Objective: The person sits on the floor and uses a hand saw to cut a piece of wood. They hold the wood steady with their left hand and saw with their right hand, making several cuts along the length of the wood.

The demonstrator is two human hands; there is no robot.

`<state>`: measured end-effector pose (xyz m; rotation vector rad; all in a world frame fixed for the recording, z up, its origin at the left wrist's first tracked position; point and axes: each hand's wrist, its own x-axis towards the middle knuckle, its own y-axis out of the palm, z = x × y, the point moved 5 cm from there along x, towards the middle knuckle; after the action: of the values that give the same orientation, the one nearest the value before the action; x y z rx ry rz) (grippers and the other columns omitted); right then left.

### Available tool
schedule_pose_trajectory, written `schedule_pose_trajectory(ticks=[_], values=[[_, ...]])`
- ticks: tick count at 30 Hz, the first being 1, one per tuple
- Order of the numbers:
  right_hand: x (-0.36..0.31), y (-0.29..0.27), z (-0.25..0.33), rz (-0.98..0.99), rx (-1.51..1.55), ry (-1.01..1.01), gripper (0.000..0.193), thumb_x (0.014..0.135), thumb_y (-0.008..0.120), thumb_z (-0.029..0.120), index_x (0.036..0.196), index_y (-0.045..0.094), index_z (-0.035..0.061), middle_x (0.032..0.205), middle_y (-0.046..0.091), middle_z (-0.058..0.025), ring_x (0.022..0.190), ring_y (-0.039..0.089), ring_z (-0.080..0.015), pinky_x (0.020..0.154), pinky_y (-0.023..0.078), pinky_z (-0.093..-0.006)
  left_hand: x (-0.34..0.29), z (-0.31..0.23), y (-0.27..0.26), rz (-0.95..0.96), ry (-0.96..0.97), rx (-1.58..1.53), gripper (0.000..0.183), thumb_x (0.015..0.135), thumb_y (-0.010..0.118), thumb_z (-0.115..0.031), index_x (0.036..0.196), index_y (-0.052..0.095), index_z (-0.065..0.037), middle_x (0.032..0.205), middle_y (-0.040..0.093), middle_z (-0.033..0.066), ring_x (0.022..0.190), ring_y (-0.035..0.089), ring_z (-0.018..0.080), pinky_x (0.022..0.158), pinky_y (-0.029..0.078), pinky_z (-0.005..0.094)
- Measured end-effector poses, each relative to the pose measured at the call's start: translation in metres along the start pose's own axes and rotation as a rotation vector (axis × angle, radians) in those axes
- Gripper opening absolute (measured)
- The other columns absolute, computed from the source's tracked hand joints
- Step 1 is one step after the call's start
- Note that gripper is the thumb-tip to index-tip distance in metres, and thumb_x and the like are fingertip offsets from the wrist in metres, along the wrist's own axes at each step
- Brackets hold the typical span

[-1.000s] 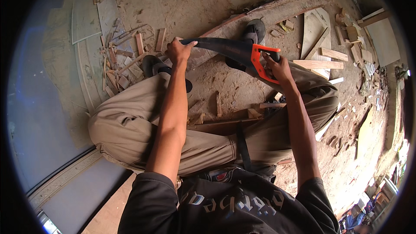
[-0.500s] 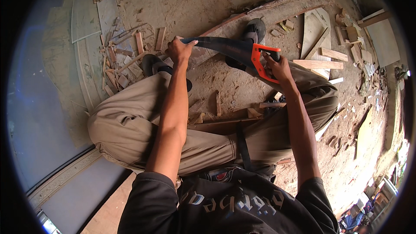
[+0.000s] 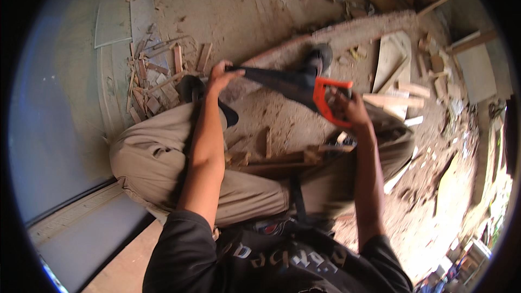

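A tapering saw (image 3: 282,84) is held over a dusty floor (image 3: 239,8), its tip (image 3: 248,72) pinched by the left hand (image 3: 221,78), its orange handle (image 3: 322,106) grasped by the right hand (image 3: 354,112). Pale lettering (image 3: 305,260) is seen on the black shirt (image 3: 179,252) nearer than the saw; wood scraps (image 3: 178,58) are strewn to the saw's left.

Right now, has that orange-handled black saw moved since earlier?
Yes: the saw has shifted slightly lower in view, judged against the short brown wooden strip left of it.
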<state>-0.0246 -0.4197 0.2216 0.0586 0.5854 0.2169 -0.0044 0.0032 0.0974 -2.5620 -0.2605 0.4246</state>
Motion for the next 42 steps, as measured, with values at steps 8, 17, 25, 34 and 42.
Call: schedule_pose_trajectory(ticks=[8, 17, 25, 34, 42], values=[[-0.045, 0.062, 0.010, -0.258, -0.603, -0.362, 0.034, 0.091, 0.063, 0.029, 0.102, 0.062, -0.0036, 0.074, 0.063, -0.0134, 0.068, 0.055, -0.0141, 0.064, 0.047, -0.0334, -0.015, -0.022, 0.016, -0.392, -0.062, 0.167, 0.057, 0.050, 0.089, -0.047, 0.082, 0.068, -0.004, 0.078, 0.069, 0.0125, 0.074, 0.067, 0.0271, 0.072, 0.051, 0.0368], [-0.081, 0.093, 0.004, -0.242, -0.453, -0.430, 0.035, 0.093, 0.062, 0.031, 0.104, 0.062, -0.0019, 0.076, 0.060, -0.0059, 0.068, 0.051, -0.0110, 0.063, 0.044, -0.0288, -0.004, -0.023, 0.017, -0.178, -0.107, 0.079, 0.058, 0.054, 0.088, -0.045, 0.088, 0.066, -0.004, 0.080, 0.068, 0.0118, 0.078, 0.066, 0.0239, 0.073, 0.050, 0.0355], [-0.077, 0.086, -0.005, -0.390, -0.606, -0.428, 0.036, 0.092, 0.061, 0.027, 0.111, 0.053, -0.0022, 0.076, 0.062, -0.0231, 0.074, 0.064, -0.0379, 0.063, 0.046, -0.0394, 0.000, -0.024, 0.020, -0.279, -0.066, 0.030, 0.059, 0.050, 0.090, -0.045, 0.084, 0.066, -0.004, 0.083, 0.069, 0.0145, 0.080, 0.067, 0.0278, 0.073, 0.052, 0.0382], [-0.077, 0.089, 0.002, -0.382, -0.568, -0.381, 0.037, 0.093, 0.059, 0.029, 0.109, 0.055, -0.0036, 0.075, 0.061, -0.0219, 0.069, 0.061, -0.0312, 0.066, 0.046, -0.0400, -0.006, -0.029, 0.014, -0.326, -0.086, 0.156, 0.059, 0.049, 0.090, -0.045, 0.083, 0.065, -0.003, 0.083, 0.069, 0.0144, 0.081, 0.067, 0.0297, 0.075, 0.051, 0.0385], [-0.077, 0.089, 0.001, -0.374, -0.546, -0.336, 0.037, 0.093, 0.059, 0.030, 0.109, 0.055, -0.0034, 0.078, 0.062, -0.0225, 0.072, 0.062, -0.0297, 0.067, 0.046, -0.0399, -0.006, -0.026, 0.014, -0.254, -0.134, 0.154, 0.063, 0.049, 0.090, -0.047, 0.086, 0.066, -0.002, 0.085, 0.069, 0.0157, 0.082, 0.067, 0.0301, 0.077, 0.051, 0.0380]])
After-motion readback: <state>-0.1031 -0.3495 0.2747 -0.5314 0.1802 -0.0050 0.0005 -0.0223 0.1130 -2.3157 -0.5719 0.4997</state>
